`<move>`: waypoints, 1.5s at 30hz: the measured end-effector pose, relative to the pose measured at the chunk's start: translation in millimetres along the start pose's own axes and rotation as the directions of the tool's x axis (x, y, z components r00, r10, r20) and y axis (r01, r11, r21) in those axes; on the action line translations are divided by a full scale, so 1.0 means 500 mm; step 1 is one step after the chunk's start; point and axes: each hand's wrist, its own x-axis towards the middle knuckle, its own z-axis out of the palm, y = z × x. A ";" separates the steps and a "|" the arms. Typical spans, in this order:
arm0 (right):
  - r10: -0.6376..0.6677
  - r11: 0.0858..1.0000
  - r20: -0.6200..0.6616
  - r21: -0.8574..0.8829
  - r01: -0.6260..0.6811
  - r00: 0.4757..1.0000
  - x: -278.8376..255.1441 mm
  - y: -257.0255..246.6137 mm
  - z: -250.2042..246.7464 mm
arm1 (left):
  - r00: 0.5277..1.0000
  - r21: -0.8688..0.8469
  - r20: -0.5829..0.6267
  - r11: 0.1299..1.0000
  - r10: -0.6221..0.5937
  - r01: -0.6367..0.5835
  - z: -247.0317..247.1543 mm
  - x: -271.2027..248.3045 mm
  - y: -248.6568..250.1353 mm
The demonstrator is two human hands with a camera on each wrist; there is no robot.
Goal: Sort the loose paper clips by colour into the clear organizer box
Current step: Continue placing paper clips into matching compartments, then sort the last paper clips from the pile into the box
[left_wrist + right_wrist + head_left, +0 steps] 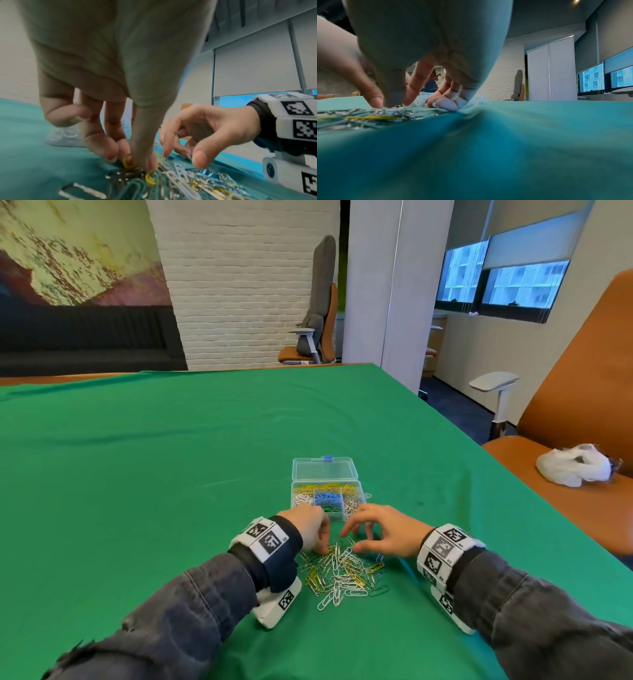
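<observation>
A pile of loose paper clips (342,575) in white, yellow, green, silver and blue lies on the green cloth just before the clear organizer box (327,501). The box's lid (323,470) is folded back, and its compartments hold yellow, white, blue and silver clips. My left hand (322,549) reaches down at the pile's far left edge. In the left wrist view its thumb and fingers (137,162) pinch a yellow clip (127,161). My right hand (352,539) hovers over the pile's far right edge, its fingers loosely curved and spread, and its fingertips (375,100) touch the clips without holding any.
The green cloth (171,474) covers the whole table and bunches slightly under my right hand. An orange chair (565,422) with a white plastic bag (575,469) on its seat stands off the table's right edge.
</observation>
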 end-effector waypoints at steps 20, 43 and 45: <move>0.050 0.999 0.028 0.019 -0.050 0.998 0.002 -0.002 0.003 | 0.992 0.045 0.045 0.992 0.118 -0.120 0.001 0.000 0.014; 0.020 0.985 -0.158 0.175 0.008 0.987 0.006 -0.019 0.005 | 0.974 -0.103 -0.133 0.974 0.186 -0.200 0.013 0.026 0.001; 0.031 0.980 -0.163 0.201 0.002 0.986 0.005 -0.021 0.004 | 0.976 -0.110 -0.130 0.975 0.177 -0.192 0.014 0.027 -0.002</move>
